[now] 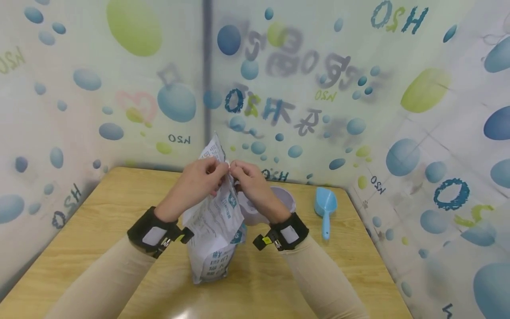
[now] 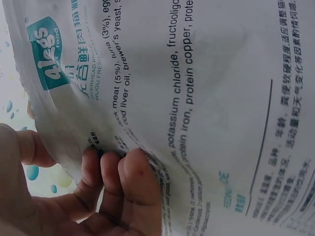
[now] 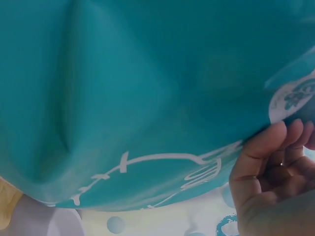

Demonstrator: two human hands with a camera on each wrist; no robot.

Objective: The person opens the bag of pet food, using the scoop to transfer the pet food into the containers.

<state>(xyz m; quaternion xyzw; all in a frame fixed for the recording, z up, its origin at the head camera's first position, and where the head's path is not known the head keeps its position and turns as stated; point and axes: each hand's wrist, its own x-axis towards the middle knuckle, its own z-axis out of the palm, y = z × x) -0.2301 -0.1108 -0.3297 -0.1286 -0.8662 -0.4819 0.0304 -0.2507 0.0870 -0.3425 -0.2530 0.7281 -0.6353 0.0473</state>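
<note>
A cat food bag (image 1: 213, 221) stands upright on the wooden table, its white printed back toward me and its top raised between both hands. My left hand (image 1: 195, 181) pinches the bag's upper edge with thumb and fingers. Close beside it, my right hand (image 1: 255, 188) pinches the same edge, the two sets of fingertips nearly meeting. In the left wrist view, fingers (image 2: 133, 172) curl against the wrinkled white panel. The right wrist view shows the bag's teal front (image 3: 147, 98), with the right hand (image 3: 270, 187) at its edge.
Behind the right wrist sits a pale lilac bowl (image 1: 286, 201), partly hidden by the hand and bag. A light blue scoop (image 1: 326, 206) lies at the table's right side. Patterned walls (image 1: 259, 88) enclose the table (image 1: 131, 195) at the back and sides.
</note>
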